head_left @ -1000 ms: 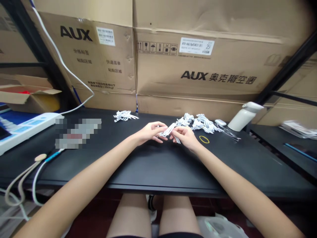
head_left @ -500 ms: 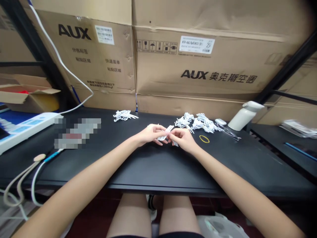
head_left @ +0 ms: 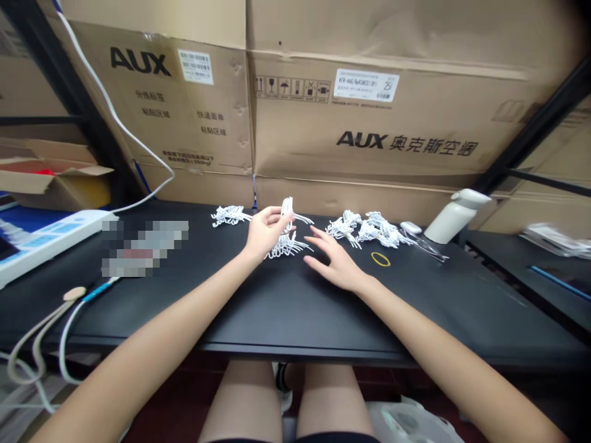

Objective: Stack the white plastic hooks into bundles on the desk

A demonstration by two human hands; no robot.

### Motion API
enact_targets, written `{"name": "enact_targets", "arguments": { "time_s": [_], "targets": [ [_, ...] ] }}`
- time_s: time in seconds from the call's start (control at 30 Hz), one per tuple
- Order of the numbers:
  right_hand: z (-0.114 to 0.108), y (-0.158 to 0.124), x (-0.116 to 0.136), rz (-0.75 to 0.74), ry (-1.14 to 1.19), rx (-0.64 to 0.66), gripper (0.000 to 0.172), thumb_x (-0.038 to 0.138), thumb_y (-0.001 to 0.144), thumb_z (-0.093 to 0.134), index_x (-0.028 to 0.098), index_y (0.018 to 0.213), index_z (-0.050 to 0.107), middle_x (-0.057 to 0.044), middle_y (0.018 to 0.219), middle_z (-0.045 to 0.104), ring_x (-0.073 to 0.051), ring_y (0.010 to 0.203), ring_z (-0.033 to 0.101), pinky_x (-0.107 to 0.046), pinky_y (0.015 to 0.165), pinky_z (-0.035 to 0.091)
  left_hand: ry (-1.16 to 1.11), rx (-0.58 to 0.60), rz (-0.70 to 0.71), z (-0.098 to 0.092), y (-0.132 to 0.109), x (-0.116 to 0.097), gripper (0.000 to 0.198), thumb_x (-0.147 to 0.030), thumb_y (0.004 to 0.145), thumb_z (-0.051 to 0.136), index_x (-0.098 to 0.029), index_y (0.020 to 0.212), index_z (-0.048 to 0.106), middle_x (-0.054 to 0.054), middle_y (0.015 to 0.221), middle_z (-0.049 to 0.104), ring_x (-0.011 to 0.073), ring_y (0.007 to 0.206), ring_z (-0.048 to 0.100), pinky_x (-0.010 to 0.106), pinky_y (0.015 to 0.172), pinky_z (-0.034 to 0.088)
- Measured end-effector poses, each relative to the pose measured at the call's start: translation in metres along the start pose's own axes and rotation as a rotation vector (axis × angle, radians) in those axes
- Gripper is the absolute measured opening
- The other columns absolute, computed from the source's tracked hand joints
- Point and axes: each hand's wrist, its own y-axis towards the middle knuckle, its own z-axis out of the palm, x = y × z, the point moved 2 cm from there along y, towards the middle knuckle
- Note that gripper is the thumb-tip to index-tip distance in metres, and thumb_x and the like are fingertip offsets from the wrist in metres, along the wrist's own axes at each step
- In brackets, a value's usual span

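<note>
My left hand [head_left: 268, 232] is closed on a bunch of white hooks [head_left: 288, 208], thin wire-like pieces with curved ends, held upright a little above the table. Right below it, a loose pile of the same white hooks [head_left: 287, 246] lies on the black table, partly covered by the hand. My right hand [head_left: 335, 259] hovers just right of that pile, its fingers spread and nothing in them. Another small heap of hooks [head_left: 228, 215] sits behind and to the left. Beyond my right hand lie more heaps of hooks [head_left: 385, 230].
A yellow rubber band [head_left: 381, 259] lies right of my right hand. Behind it are a pair of glasses [head_left: 427, 246] and a white bottle [head_left: 455, 216]. A white power strip [head_left: 50, 237] runs along the left. Large cardboard boxes [head_left: 295, 147] wall off the table's back.
My hands have come apart. The left has moved up and left with its hooks turned upright; the right has let go and opened. The pile beneath the left hand now shows.
</note>
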Motion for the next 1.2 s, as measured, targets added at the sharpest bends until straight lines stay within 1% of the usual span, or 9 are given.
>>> {"name": "enact_targets", "arguments": {
  "time_s": [0.1, 0.2, 0.33, 0.5, 0.6, 0.73, 0.97, 1.07, 1.2],
  "targets": [
    [0.012, -0.004, 0.007, -0.104, -0.149, 0.239, 0.062, 0.044, 0.089, 0.050, 0.020, 0.144, 0.033, -0.014, 0.155, 0.017, -0.029, 0.142, 0.020, -0.053, 0.111, 0.026, 0.129, 0.042, 0.042, 0.001, 0.000, 0.011, 0.045, -0.045, 0.069, 0.072, -0.011, 0.096, 0.062, 0.011, 0.089, 0.072, 0.0205, 0.075, 0.070, 0.032, 0.071, 0.057],
    [0.016, -0.005, 0.011, -0.115, -0.184, 0.341, 0.068, 0.048, 0.090, 0.047, 0.017, 0.147, 0.026, -0.017, 0.153, 0.023, -0.029, 0.142, 0.021, -0.051, 0.112, 0.026, 0.178, 0.118, 0.000, 0.004, -0.004, 0.017, 0.045, -0.044, 0.069, 0.072, -0.010, 0.097, 0.062, 0.012, 0.088, 0.072, 0.0219, 0.075, 0.070, 0.034, 0.073, 0.056],
    [0.013, -0.004, 0.015, -0.133, -0.147, 0.295, 0.063, 0.044, 0.090, 0.049, 0.017, 0.144, 0.033, -0.017, 0.146, 0.038, -0.028, 0.137, 0.033, -0.049, 0.109, 0.033, 0.117, 0.174, -0.059, 0.008, -0.008, 0.015, 0.045, -0.043, 0.069, 0.073, -0.010, 0.098, 0.062, 0.012, 0.087, 0.072, 0.0220, 0.072, 0.071, 0.034, 0.071, 0.056],
    [0.012, -0.001, 0.009, -0.111, -0.110, 0.182, 0.040, 0.031, 0.087, 0.056, 0.017, 0.124, 0.055, -0.013, 0.119, 0.063, -0.024, 0.109, 0.059, -0.043, 0.097, 0.046, 0.091, 0.162, -0.088, 0.008, -0.008, 0.011, 0.045, -0.043, 0.066, 0.075, -0.010, 0.095, 0.062, 0.010, 0.083, 0.072, 0.0217, 0.070, 0.071, 0.032, 0.068, 0.056],
    [0.012, 0.001, -0.002, -0.075, -0.114, 0.083, 0.021, 0.020, 0.084, 0.056, 0.017, 0.103, 0.064, -0.010, 0.104, 0.068, -0.022, 0.098, 0.062, -0.039, 0.090, 0.050, 0.104, 0.156, -0.082, 0.008, -0.007, 0.012, 0.045, -0.043, 0.066, 0.075, -0.010, 0.094, 0.063, 0.010, 0.082, 0.072, 0.0207, 0.069, 0.070, 0.032, 0.070, 0.055],
    [0.009, 0.003, -0.017, -0.028, -0.191, -0.015, 0.017, 0.013, 0.080, 0.057, 0.018, 0.093, 0.066, -0.011, 0.108, 0.067, -0.024, 0.100, 0.061, -0.041, 0.089, 0.049, 0.068, 0.157, -0.091, 0.008, -0.006, 0.015, 0.045, -0.043, 0.066, 0.075, -0.010, 0.094, 0.063, 0.010, 0.082, 0.072, 0.0204, 0.070, 0.070, 0.034, 0.073, 0.056],
    [0.004, 0.003, -0.024, 0.039, -0.186, 0.039, 0.017, 0.013, 0.082, 0.054, 0.016, 0.091, 0.069, -0.009, 0.095, 0.071, -0.023, 0.090, 0.066, -0.039, 0.086, 0.051, 0.045, 0.163, -0.104, 0.008, -0.006, 0.016, 0.045, -0.042, 0.065, 0.076, -0.010, 0.095, 0.063, 0.010, 0.082, 0.073, 0.0201, 0.070, 0.070, 0.036, 0.075, 0.056],
    [0.004, 0.001, -0.016, -0.010, -0.198, 0.058, 0.030, 0.023, 0.084, 0.057, 0.017, 0.112, 0.063, -0.013, 0.114, 0.065, -0.025, 0.105, 0.061, -0.043, 0.093, 0.048, 0.076, 0.155, -0.102, 0.007, -0.006, 0.015, 0.044, -0.043, 0.067, 0.075, -0.010, 0.095, 0.063, 0.010, 0.083, 0.073, 0.0203, 0.071, 0.070, 0.035, 0.076, 0.055],
    [0.010, -0.001, -0.002, -0.106, -0.196, 0.210, 0.057, 0.039, 0.087, 0.054, 0.020, 0.140, 0.040, -0.015, 0.146, 0.038, -0.029, 0.134, 0.038, -0.050, 0.106, 0.036, 0.091, 0.154, -0.103, 0.006, -0.005, 0.014, 0.043, -0.044, 0.069, 0.073, -0.011, 0.095, 0.064, 0.011, 0.086, 0.073, 0.0202, 0.072, 0.070, 0.033, 0.074, 0.056]
  ]
}}
